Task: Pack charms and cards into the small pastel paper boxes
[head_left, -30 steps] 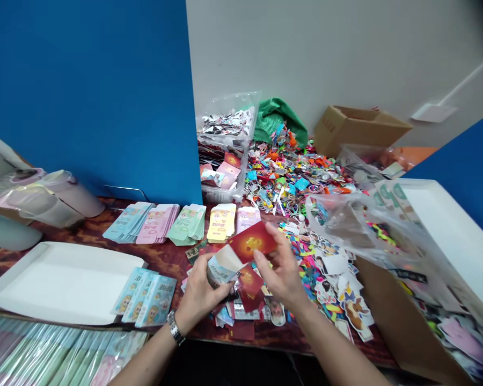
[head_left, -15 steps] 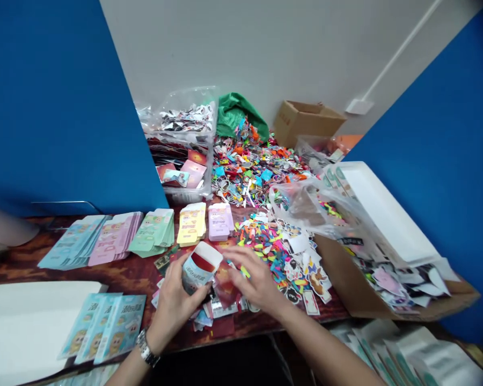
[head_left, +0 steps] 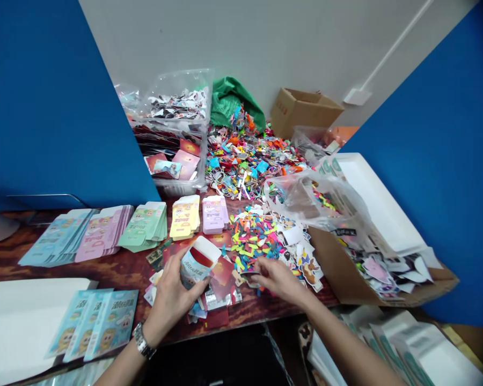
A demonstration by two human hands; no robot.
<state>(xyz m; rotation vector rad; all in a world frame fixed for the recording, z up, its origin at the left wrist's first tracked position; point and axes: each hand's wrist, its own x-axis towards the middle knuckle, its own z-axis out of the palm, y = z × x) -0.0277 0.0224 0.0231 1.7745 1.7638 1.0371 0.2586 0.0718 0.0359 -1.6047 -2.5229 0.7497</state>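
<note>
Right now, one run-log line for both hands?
left hand: holds paper box | right hand: at colored paper scraps

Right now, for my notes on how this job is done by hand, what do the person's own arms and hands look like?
The left hand and the right hand are bare, with no gloves, and no sleeves show on the forearms. The only thing worn in view is a silver-coloured link-bracelet wristwatch on the left wrist.
</note>
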